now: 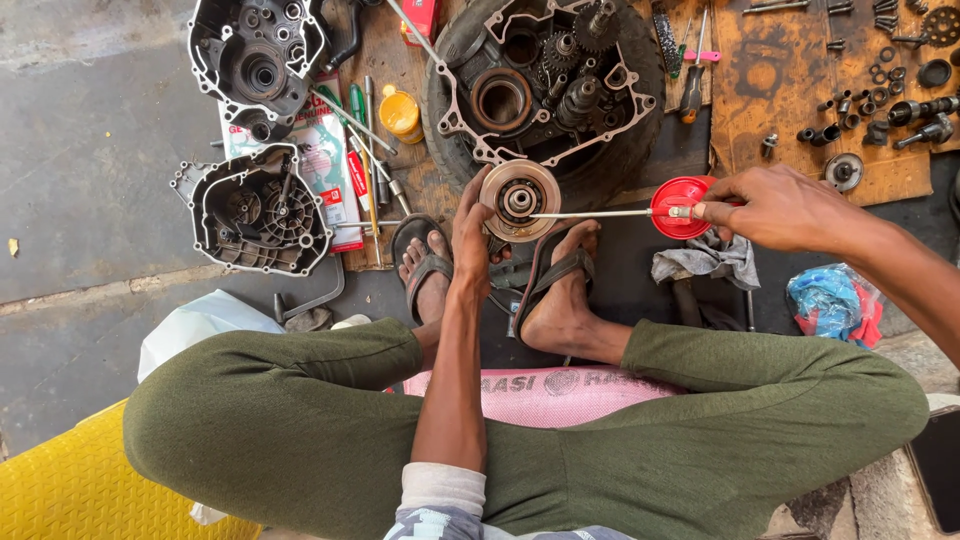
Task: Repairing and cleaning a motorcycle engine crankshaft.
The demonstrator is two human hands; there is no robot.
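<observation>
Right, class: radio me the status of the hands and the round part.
Left hand grips round metal clutch disc. Right hand holds red oil can, thin spout at disc's hub. Nothing between.

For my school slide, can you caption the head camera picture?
Left hand steadies a round clutch part while right hand aims a red oil can at its centre.

On your concrete floor (90,150), engine covers (262,212) lie at ten o'clock, a parts-strewn board (790,60) at two, a rag (710,262) at three.
</observation>
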